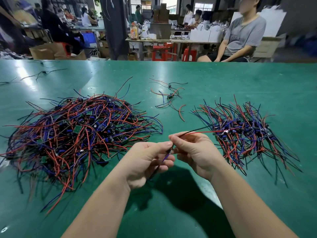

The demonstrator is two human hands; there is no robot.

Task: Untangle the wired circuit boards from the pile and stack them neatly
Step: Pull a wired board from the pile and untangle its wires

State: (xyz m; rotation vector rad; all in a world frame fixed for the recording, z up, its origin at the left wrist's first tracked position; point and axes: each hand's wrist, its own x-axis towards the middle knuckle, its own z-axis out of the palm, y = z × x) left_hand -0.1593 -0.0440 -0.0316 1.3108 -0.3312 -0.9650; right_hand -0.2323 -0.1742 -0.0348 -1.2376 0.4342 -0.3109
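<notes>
Head cam: left hand (147, 162) and right hand (193, 152) both pinch one wired board (171, 149), mostly hidden, above the green surface (223, 79). It's between the tangled pile (75, 134) on the left and the tidier stack (243, 133) on the right.
</notes>
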